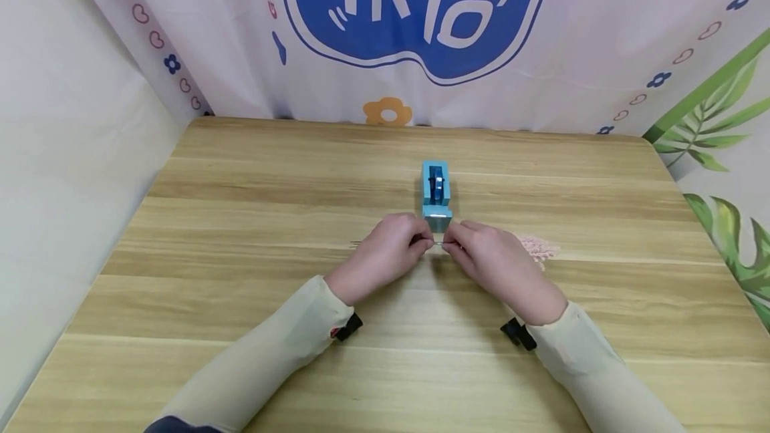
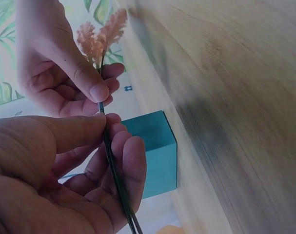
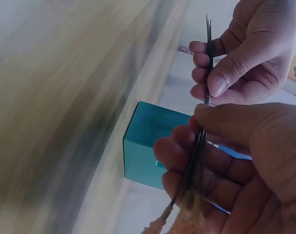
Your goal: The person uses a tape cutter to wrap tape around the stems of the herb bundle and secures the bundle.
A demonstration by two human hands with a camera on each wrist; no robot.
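Observation:
A thin bundle of dark flower stems [image 2: 112,168] with fluffy pink flower heads [image 1: 537,248] stretches between the two hands. My left hand [image 1: 385,249] pinches the stems between thumb and fingers, and their bare ends [image 3: 209,30] stick out beyond it. Close beside it, my right hand [image 1: 496,262] pinches the same bundle on the flower side. A short pale, shiny band [image 1: 438,244] shows on the stems in the small gap between the fingertips. Just beyond the hands stands a light blue tape dispenser [image 1: 428,194] with a blue roll in it.
The wooden table [image 1: 240,232] spreads out under both forearms. A printed curtain [image 1: 228,32] hangs along its far edge, with a white wall surface [image 1: 66,119] on the left and a leaf-patterned one on the right. Black straps [image 1: 519,334] sit at the wrists.

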